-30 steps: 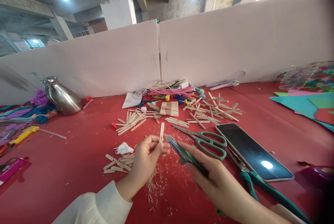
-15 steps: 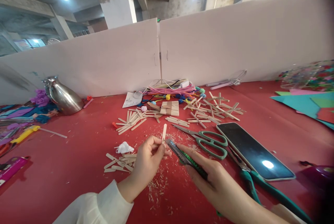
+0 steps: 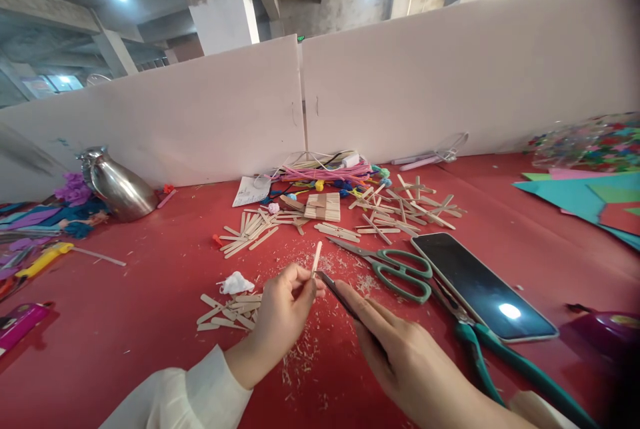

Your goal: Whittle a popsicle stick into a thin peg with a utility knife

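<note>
Between the thumb and fingers of my left hand [image 3: 287, 299] stands a short wooden craft stick [image 3: 317, 257], its upper end pointing up and slightly right. My right hand [image 3: 395, 342] is closed round a utility knife [image 3: 343, 297]. The knife's tip lies at the stick, just above my left thumb; whether the edge touches the wood I cannot tell. Pale wood shavings [image 3: 300, 356] are scattered on the red table under both hands. Beside my left wrist lies a small pile of craft sticks [image 3: 230, 312] with a crumpled white tissue [image 3: 237, 283] behind it.
Green-handled scissors [image 3: 400, 272], pliers [image 3: 473, 336] and a phone [image 3: 485, 286] lie to the right. Further back are loose sticks [image 3: 410, 206], a bundled stack [image 3: 323, 207] and pink pipe cleaners [image 3: 325, 174]. A metal jug [image 3: 120, 186] stands at left, before a white partition [image 3: 200, 122].
The utility knife has rolled in my right hand, so its green side no longer shows and it appears edge-on. The stick leans slightly more to the right. The whole view has shifted a little.
</note>
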Action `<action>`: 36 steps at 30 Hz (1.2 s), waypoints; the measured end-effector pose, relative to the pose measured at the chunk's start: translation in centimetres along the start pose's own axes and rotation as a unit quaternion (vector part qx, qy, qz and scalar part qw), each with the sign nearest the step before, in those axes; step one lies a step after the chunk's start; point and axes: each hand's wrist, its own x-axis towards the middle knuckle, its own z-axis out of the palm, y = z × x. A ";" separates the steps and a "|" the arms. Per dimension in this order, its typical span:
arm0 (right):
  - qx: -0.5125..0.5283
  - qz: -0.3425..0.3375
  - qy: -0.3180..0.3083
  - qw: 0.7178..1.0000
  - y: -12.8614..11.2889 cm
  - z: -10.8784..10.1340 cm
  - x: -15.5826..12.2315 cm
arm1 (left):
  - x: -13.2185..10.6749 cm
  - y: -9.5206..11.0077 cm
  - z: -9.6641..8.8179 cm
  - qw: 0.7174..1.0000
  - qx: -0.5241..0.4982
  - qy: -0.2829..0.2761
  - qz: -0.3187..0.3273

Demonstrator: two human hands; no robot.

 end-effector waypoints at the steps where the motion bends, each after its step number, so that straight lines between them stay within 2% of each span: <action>1: 0.010 0.000 0.001 1.000 -0.1 0.0 0.0 | 0.0 0.0 0.0 1.000 -0.007 -0.002 -0.002; 3: 0.059 0.024 -0.007 0.998 -0.4 -0.2 0.2 | 0.0 0.0 0.0 1.000 -0.011 -0.004 -0.002; 5: 0.144 0.093 -0.035 0.985 -0.8 -0.6 0.5 | 0.1 0.0 -0.1 1.000 -0.015 -0.002 0.002; 8: 0.293 0.212 -0.082 0.929 -1.1 -1.1 1.1 | 0.2 0.2 -0.2 0.999 -0.050 0.010 -0.006; 10: 0.342 0.244 -0.091 0.903 -1.2 -1.2 1.4 | 0.3 0.4 -0.2 0.996 -0.083 0.016 -0.028; 11: 0.336 0.244 -0.091 0.905 -1.1 -1.3 1.4 | 0.4 0.5 -0.2 0.994 -0.097 0.017 -0.040; 13: 0.276 0.208 -0.078 0.935 -1.0 -1.2 1.2 | 0.4 0.7 -0.2 0.992 -0.114 0.016 -0.054; 16: 0.158 0.097 -0.042 0.982 -0.9 -1.2 0.8 | 0.3 0.8 -0.2 0.991 -0.124 0.015 -0.052; 18: 0.107 0.034 -0.017 0.993 -0.8 -1.3 0.7 | 0.2 0.7 -0.2 0.991 -0.126 0.012 -0.048; 20: 0.084 0.002 -0.008 0.996 -0.8 -1.3 0.7 | 0.2 0.6 -0.3 0.991 -0.122 0.006 -0.044; 25: 0.058 -0.012 -0.003 0.998 -0.8 -1.4 0.7 | 0.2 0.4 -0.2 0.992 -0.118 0.008 -0.040; 36: 0.069 0.029 -0.023 0.997 -0.8 -1.0 0.6 | 0.3 0.3 0.0 0.994 -0.103 0.013 -0.044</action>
